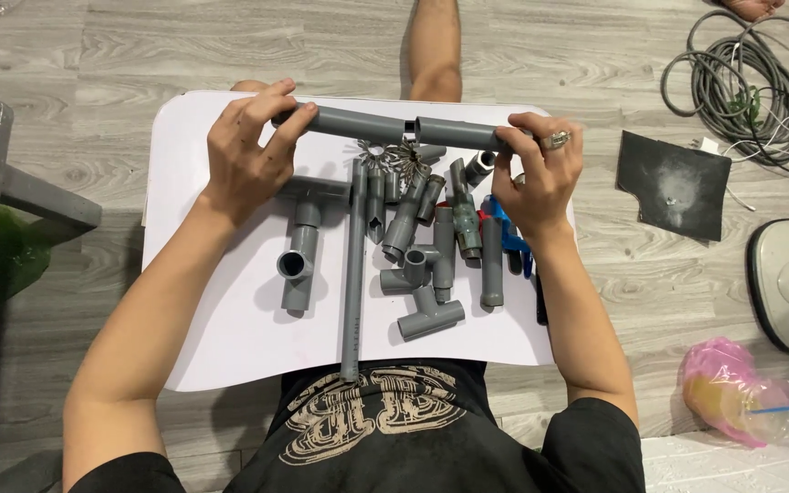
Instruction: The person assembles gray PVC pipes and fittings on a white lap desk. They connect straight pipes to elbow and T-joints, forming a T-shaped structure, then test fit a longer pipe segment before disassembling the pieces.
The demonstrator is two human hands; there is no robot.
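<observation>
Grey plastic pipe (385, 127), held level across the upper middle of the frame above the white board (230, 329), looks stiff, light and smooth. Left hand (248, 155) clasps one end, right hand (541, 169) the other; gripping near the ends seems steadiest.

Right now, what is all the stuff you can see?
white board: one, on the lap
held pipes: two, grey, end to end between both hands
long pipe: one, grey, down the board
pipe fittings: a heap, grey, mid-board
cable coil: one, grey, top right floor
dark sheet: one, black, right floor
pink bag: one, lower right
left hand: grips left pipe
right hand: grips right pipe
</observation>
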